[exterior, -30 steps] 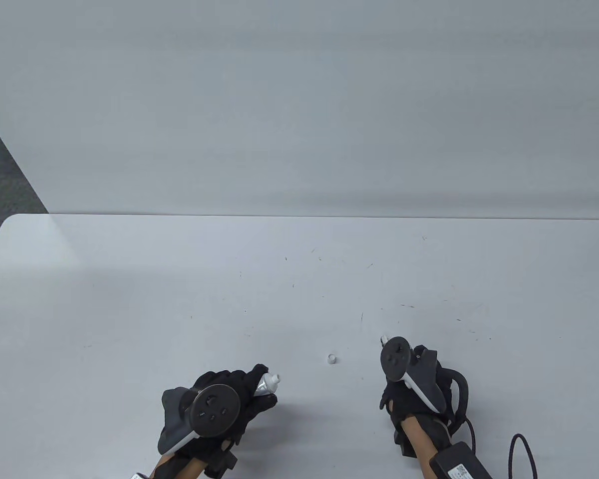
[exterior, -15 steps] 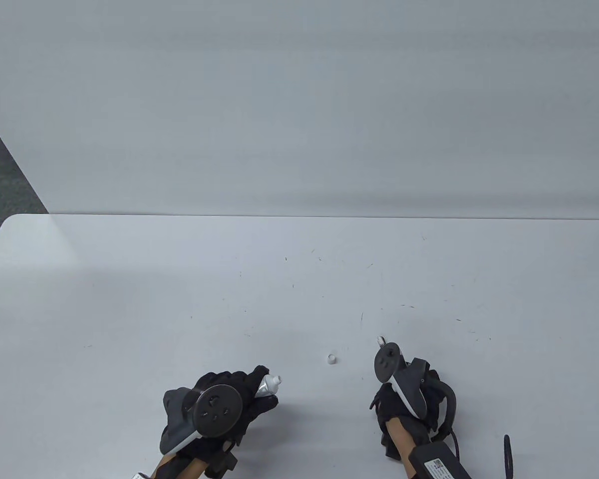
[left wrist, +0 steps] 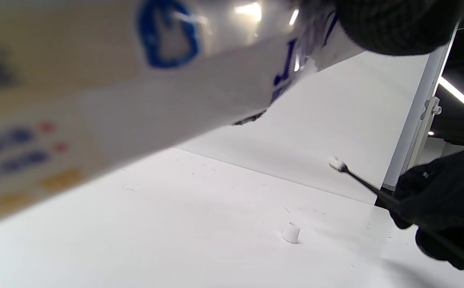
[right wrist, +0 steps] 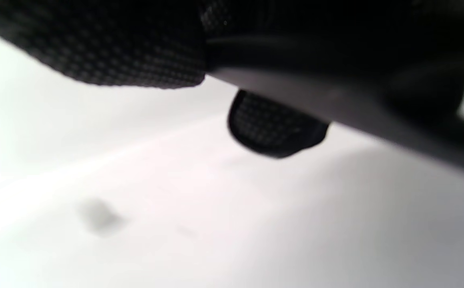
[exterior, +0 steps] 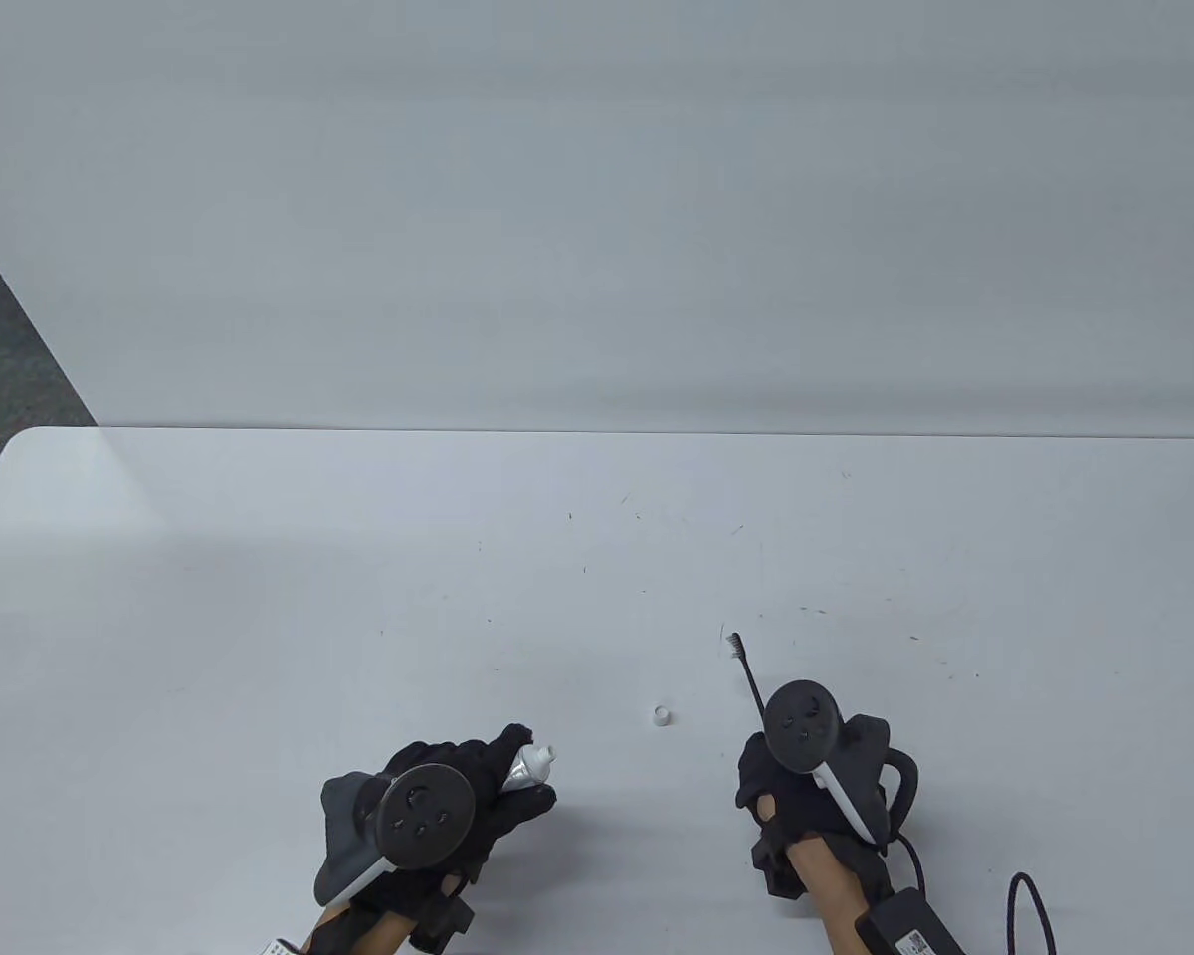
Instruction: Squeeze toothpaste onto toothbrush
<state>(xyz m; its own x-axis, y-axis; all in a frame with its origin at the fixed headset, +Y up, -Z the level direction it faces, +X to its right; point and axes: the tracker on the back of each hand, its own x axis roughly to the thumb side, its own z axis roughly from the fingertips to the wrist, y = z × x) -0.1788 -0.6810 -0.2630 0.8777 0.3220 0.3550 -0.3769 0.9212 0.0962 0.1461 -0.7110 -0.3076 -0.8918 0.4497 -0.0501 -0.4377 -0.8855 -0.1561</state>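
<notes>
Near the front edge of the white table, the left hand grips the tube, fingers wrapped round its body so that only the silver shoulder and the white uncapped nozzle stick out, aimed toward two o'clock. From the left wrist view the tube fills the upper left as a pale blur with blue lettering, a gloved fingertip pressing on it at the top right. The cap stands on the table on its own, between the two hands and a little farther back, apart from both; the left wrist view shows the same cap as a small white cylinder on the surface. The right hand holds the brush by its thin black handle, clenched round the lower end, with the shaft rising out past the tracker toward eleven o'clock and the bristled head at the far tip, off the table as the left wrist view shows it. In that view the brush slants up to the left from the right hand, its white bristles uppermost. The right wrist view is mostly blur: dark gloved fingers close round a black bar, with pale table beneath. A dark cable loops behind the right forearm at five o'clock.
</notes>
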